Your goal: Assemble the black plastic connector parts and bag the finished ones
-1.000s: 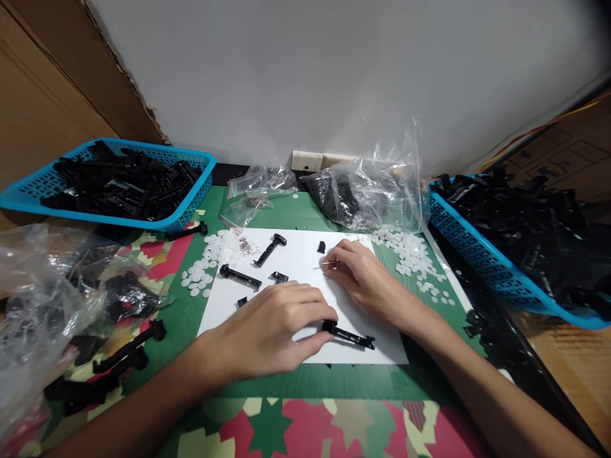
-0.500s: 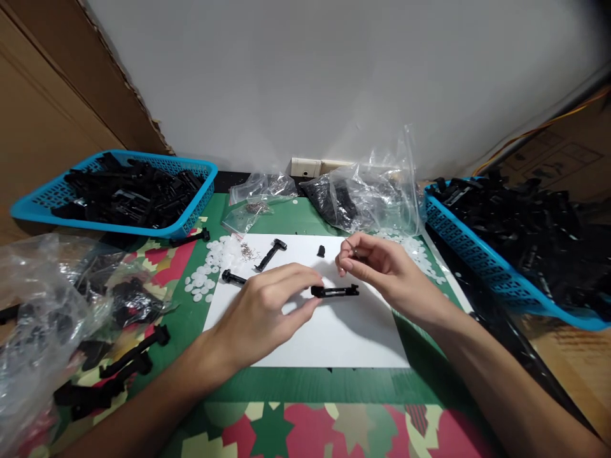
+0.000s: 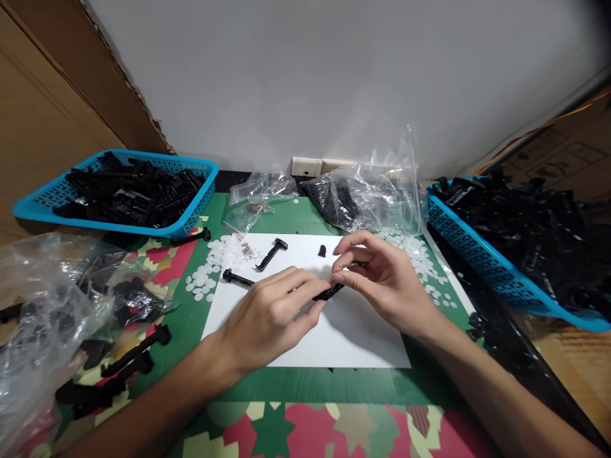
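My left hand [image 3: 281, 305] pinches a slim black plastic part [image 3: 329, 292] between thumb and fingers, over the white sheet [image 3: 344, 343]. The part is tilted, its right end raised toward my right hand [image 3: 382, 273]. My right thumb and fingertips are closed at that end, and a thin metallic piece [image 3: 353, 264] shows between the fingers; its exact kind is too small to tell. Behind the hands lies a small black piece [image 3: 323, 250]. Two more black plastic parts, one T-shaped [image 3: 271, 254] and one partly behind my left hand [image 3: 237, 278], rest on the sheet's left side.
Blue baskets of black parts stand at left [image 3: 191, 219] and right [image 3: 482, 254]. White discs [image 3: 203, 280] and small metal pins [image 3: 248, 251] lie left of the sheet, more discs right. Clear bags [image 3: 382, 197] sit at the back; another bag [image 3: 42, 331] lies left.
My left hand has moved slightly right and tilted the black part, lifting its right end. My right hand has come down to meet that end.
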`<state>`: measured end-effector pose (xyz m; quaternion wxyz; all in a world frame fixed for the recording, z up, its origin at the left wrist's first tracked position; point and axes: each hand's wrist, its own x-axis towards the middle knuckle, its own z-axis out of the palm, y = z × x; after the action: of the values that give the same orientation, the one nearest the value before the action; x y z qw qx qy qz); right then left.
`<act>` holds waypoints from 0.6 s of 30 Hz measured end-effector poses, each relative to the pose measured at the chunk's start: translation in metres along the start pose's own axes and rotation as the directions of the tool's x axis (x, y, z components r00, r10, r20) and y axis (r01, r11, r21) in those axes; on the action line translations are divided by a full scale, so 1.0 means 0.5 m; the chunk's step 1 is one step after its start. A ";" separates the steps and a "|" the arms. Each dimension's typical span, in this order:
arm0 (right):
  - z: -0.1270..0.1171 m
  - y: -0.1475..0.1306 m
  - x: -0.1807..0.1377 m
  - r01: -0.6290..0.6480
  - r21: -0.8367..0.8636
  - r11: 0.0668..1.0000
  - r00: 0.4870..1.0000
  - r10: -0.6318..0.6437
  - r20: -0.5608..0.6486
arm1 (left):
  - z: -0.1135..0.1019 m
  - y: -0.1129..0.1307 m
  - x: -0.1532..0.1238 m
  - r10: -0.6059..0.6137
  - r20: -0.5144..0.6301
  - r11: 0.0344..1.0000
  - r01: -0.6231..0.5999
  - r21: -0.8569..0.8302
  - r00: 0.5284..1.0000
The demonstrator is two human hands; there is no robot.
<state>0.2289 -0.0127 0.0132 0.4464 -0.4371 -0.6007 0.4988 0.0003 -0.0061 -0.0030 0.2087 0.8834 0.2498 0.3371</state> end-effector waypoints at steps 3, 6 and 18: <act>0.005 0.003 -0.003 0.058 -0.068 0.996 0.997 -0.061 -0.037 | 0.002 0.002 -0.001 0.001 0.005 1.000 -0.001 0.011 1.000; 0.007 0.000 -0.006 0.103 -0.104 0.989 0.994 -0.106 -0.026 | 0.004 0.000 -0.003 -0.023 0.026 1.000 0.023 0.018 0.999; -0.042 0.032 0.015 -0.099 -0.622 0.777 0.995 0.089 -0.048 | -0.033 0.003 0.013 -0.269 -0.376 0.959 0.282 -0.023 0.886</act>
<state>0.2492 0.0008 0.0002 0.2562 -0.5934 -0.7056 0.2903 -0.0066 -0.0003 0.0126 0.1883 0.7613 0.4134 0.4627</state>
